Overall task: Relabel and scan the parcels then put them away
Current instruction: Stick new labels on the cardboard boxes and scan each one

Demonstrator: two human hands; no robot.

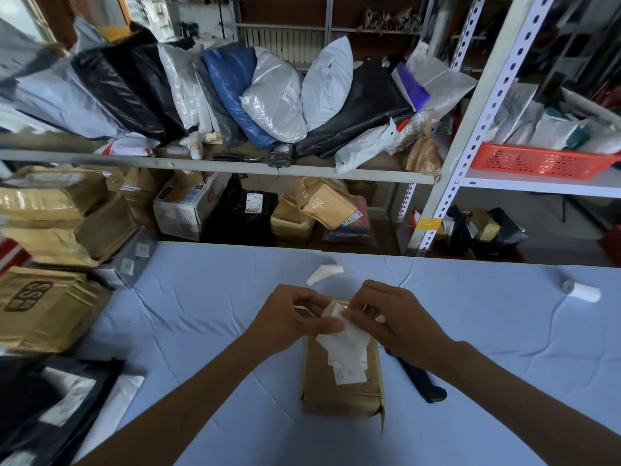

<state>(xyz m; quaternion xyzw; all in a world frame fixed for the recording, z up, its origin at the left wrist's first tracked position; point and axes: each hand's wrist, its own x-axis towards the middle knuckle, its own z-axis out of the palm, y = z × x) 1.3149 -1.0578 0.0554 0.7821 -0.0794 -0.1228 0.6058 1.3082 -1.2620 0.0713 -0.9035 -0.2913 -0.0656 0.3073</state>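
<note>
A brown taped parcel point(342, 388) lies on the light blue table point(208, 314) in front of me. A white label point(346, 344) hangs crumpled over the parcel's far end. My left hand point(295, 317) pinches the label's upper left edge. My right hand point(389, 317) pinches its upper right corner, fingers curled. Both hands hover over the parcel's far end and hide that end. A dark handheld scanner point(281, 155) sits on the shelf edge ahead.
A black-handled tool point(420, 381) lies right of the parcel. A white label roll point(581, 290) rests far right, a crumpled white scrap point(324, 274) beyond my hands. Brown and black parcels point(50, 307) pile at the left. Shelves point(215, 166) hold several bagged parcels; a red basket point(537, 159) stands right.
</note>
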